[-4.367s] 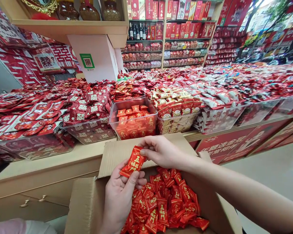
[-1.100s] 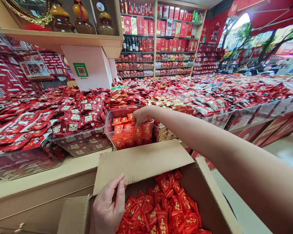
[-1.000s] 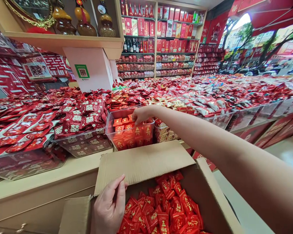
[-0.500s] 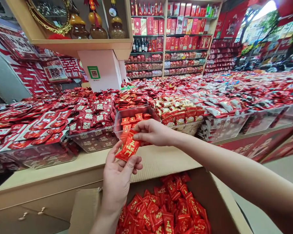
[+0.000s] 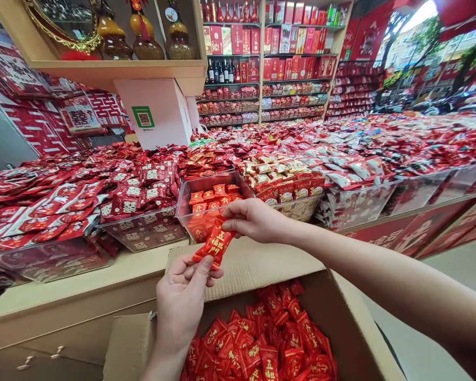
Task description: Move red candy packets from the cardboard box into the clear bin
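Between my hands is a small red candy packet (image 5: 218,242) with gold characters, tilted over the cardboard box's back flap. My right hand (image 5: 257,219) pinches its upper end between thumb and fingers. The lower end lies in my left hand (image 5: 186,291), thumb pressed on the wrapper. Below, the open cardboard box (image 5: 355,323) holds a heap of red candy packets (image 5: 262,338) like it. Just beyond my hands stands a clear plastic bin (image 5: 194,216) with rows of similar red packets (image 5: 214,197), partly hidden by my right hand.
Bins of maroon packets (image 5: 137,185) and durian packets (image 5: 289,185) flank the clear bin. A pale box with a QR code (image 5: 143,118) stands behind, under an overhanging cabinet (image 5: 115,67). Shelves (image 5: 262,63) of bottles and red boxes line the back. Drawers (image 5: 63,338) are at the lower left.
The view has shifted slightly, so the scene sits further left. My left fingers have closed in on the packet's lower end, and my right hand still pinches its top.
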Available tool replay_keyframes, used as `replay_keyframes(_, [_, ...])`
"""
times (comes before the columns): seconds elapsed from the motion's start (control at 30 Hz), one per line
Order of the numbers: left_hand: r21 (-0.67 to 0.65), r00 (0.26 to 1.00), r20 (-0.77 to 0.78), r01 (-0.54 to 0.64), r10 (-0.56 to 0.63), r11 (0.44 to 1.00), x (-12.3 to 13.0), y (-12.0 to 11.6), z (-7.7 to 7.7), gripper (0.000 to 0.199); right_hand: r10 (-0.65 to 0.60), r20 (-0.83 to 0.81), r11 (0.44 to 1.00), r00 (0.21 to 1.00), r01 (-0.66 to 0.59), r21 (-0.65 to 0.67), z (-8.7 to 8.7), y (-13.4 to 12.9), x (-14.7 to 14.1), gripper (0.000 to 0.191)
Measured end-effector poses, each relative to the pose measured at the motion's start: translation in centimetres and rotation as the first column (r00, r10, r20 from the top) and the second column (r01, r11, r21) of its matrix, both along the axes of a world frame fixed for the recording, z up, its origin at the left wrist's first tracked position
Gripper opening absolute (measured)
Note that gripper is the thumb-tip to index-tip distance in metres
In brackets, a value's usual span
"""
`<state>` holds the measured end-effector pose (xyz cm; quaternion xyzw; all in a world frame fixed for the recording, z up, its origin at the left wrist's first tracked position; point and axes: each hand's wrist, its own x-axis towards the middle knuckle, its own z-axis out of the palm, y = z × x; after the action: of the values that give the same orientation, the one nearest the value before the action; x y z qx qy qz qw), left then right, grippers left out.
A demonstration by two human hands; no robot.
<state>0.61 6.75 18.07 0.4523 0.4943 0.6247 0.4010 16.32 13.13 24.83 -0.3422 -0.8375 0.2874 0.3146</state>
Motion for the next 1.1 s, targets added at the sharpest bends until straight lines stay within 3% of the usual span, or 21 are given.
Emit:
replay_keyframes(0.13, [0.051,0.967,-0.227,-0.104,0.113,0.993,-1.2,0.7,0.4,0.024,-0.119,0.041,0.972,0.992,0.107,0.210,1.8,2.7,0.2,0.013])
replay_keyframes(0.23, [0.051,0.906,-0.400,-0.132,0.141,0.990,-3.0,1.5,-0.6,0.028,-0.262,0.101,0.917,0.960,0.215,0.337,2.9,5.8,0.6,0.019])
replay_keyframes(0.3, [0.016,0.871,-0.476,-0.126,0.119,0.992,-4.1,1.9,-1.8,0.031,-0.290,0.221,0.906,0.931,0.193,0.377,3.1,7.5,0.6,0.021])
replay_keyframes(0.4, [-0.018,0.804,-0.589,-0.114,0.081,0.993,-5.0,2.1,-3.0,0.033,-0.240,0.438,0.931,0.866,0.077,0.358,3.1,8.9,0.1,0.022])
replay_keyframes(0.5, [0.004,0.731,-0.677,-0.114,0.087,0.993,-5.0,2.0,-3.3,0.031,-0.227,0.608,0.947,0.761,0.026,0.321,3.1,9.2,-0.8,0.024])
replay_keyframes(0.7, [0.079,0.691,-0.709,-0.119,0.140,0.990,-4.8,1.8,-3.3,0.027,-0.172,0.786,0.969,0.593,-0.044,0.245,3.1,9.7,-1.8,0.024])
replay_keyframes(0.93, [0.139,0.650,-0.738,-0.119,0.184,0.983,-4.5,1.6,-3.3,0.023,-0.144,0.852,0.978,0.503,-0.058,0.200,3.3,9.9,-2.0,0.031])
replay_keyframes(1.1, [0.127,0.656,-0.738,-0.095,0.158,0.987,-4.5,1.6,-3.5,0.024,-0.134,0.841,0.983,0.524,-0.039,0.181,3.2,9.7,-1.6,0.032])
